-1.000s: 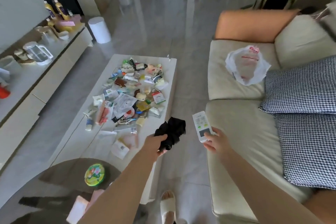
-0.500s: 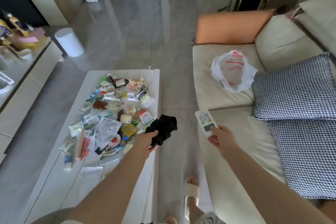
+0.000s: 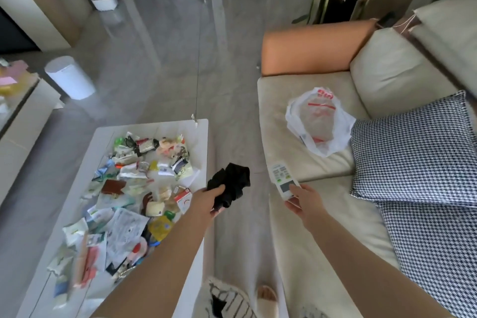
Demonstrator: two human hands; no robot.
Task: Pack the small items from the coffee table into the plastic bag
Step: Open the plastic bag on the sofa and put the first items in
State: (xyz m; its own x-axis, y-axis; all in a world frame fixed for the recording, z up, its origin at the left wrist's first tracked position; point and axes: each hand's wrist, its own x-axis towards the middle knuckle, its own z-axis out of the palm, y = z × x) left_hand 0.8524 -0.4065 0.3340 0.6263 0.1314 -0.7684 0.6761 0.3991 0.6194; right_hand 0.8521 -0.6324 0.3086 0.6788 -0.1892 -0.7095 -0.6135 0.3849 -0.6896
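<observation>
Closer now to the plastic bag (image 3: 320,121) on the sofa, our left hand (image 3: 206,200) grips black cloth (image 3: 231,183), our right hand (image 3: 305,200) the remote (image 3: 282,179); with both busy, the limp bag beyond may collapse, while the small items (image 3: 134,188) wait on the desk (image 3: 160,126).

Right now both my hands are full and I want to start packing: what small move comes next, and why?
Probably carry the crumpled black cloth in your left hand toward the white plastic bag with red print on the beige sofa. The bag lies ahead, and your right hand holds the white remote control.
</observation>
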